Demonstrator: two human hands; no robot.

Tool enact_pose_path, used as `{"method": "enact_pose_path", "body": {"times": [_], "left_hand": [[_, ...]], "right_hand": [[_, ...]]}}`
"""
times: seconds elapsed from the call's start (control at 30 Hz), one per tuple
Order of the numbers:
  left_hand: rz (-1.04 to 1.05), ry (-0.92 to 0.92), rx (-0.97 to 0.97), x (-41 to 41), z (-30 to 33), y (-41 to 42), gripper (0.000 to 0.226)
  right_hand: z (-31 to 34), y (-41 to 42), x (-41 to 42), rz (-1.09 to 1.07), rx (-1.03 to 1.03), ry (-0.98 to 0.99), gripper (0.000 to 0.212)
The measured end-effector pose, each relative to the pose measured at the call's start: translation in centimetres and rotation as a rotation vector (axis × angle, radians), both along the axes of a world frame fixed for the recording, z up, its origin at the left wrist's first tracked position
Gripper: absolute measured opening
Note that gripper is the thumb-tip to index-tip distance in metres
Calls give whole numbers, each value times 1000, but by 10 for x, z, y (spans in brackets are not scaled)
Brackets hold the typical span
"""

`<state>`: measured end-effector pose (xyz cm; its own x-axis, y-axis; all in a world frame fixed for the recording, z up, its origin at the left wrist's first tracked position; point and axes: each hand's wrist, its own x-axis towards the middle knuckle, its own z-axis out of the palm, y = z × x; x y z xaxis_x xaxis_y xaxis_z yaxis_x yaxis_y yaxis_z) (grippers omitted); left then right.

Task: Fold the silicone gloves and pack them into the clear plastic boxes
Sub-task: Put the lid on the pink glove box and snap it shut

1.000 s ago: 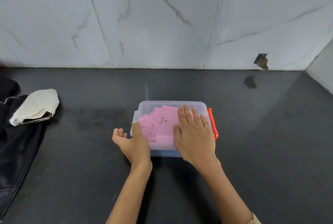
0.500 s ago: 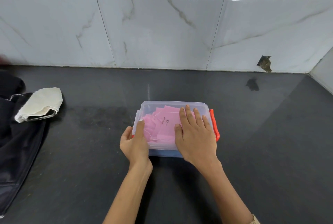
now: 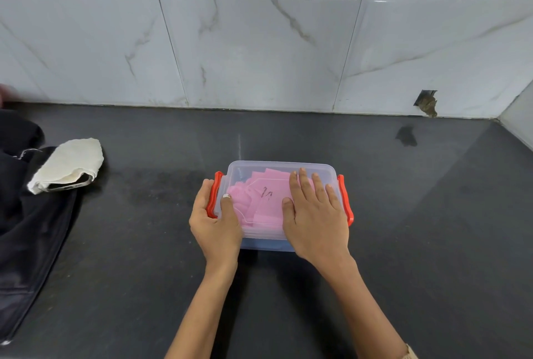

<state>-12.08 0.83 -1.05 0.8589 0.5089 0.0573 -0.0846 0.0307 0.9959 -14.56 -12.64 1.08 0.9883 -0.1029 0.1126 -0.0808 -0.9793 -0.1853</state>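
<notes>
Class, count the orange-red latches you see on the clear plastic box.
2: left latch on the box's left end, gripped by the left hand; right latch on its right end, beside the right hand.

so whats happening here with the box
A person is closing a clear plastic box that holds folded pink silicone gloves, on a dark countertop. The right hand lies flat on the lid, holding it down. The left hand grips the box's left end, fingers around the left red latch and thumb on the lid. The right red latch is untouched. Whether either latch is locked is unclear.
</notes>
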Motion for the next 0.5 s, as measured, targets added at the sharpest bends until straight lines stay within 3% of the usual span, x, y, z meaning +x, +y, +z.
{"method": "enact_pose_path", "body": {"times": [0.5], "left_hand": [[-8, -47, 263, -6, 5, -10, 44]], "right_hand": [[2, -4, 0, 19, 4, 20, 55]]}}
